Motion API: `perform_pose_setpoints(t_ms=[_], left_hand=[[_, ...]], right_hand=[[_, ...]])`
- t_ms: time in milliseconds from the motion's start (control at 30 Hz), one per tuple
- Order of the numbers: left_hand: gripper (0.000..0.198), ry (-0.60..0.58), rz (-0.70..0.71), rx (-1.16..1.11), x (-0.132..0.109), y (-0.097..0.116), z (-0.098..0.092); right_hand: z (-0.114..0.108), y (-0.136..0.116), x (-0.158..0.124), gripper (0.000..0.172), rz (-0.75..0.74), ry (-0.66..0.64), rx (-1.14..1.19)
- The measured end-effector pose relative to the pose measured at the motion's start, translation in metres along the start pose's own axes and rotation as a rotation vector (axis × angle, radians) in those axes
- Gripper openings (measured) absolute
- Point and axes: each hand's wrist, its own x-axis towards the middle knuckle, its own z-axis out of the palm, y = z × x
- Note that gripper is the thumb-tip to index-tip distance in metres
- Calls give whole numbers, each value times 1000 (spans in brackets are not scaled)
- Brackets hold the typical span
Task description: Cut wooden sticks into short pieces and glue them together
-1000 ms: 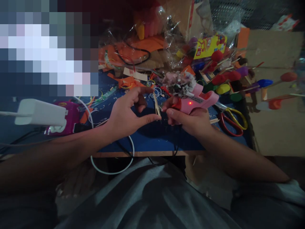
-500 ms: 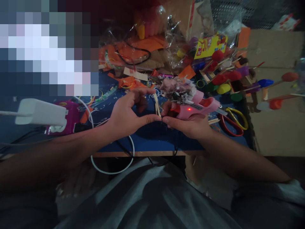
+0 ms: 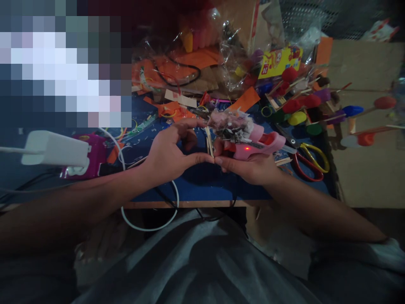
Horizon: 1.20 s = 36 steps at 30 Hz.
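Thin wooden sticks stand between the thumb and index finger of my left hand, which grips them at their two ends. My right hand is closed, its thumb tip meeting my left thumb at the sticks' lower end. A pink glue gun with a lit red light lies in or against my right fingers; how they hold it is partly hidden. Its front is covered with grey and pinkish fluff, close to the top of the sticks.
Red-and-yellow-handled scissors lie right of the glue gun. A white charger sits in a magenta socket block at left. Colourful clay-topped sticks, orange paper and plastic wrap fill the back. Cardboard is at right.
The glue gun with its fluffy front has shifted slightly left and down, showing more of the scissors. Both hands keep nearly the same place at the sticks.
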Motion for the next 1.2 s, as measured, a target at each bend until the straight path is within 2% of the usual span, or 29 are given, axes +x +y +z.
perform_pose_setpoints(t_ms=[167,300,400,633,900,1200], left_hand=[[70,-17,-50,-21,4,4,-2],[75,-16,-23,-13,5,7,-3],[76,-14,-15,-5,4,9,-3],[73,-17,-20,5,2,3,-2],[71,-19,-67,-27,1,3,-1],[78,-15,-72,-29,5,8,-4]], right_hand=[[-4,3,-1,41,-47,-58,-105],[-2,6,-2,45,-61,88,-59],[-1,6,-3,50,-28,131,-51],[-1,2,-1,50,19,37,-56],[1,1,-1,47,-65,-7,-82],[1,0,-2,56,-8,128,-133]])
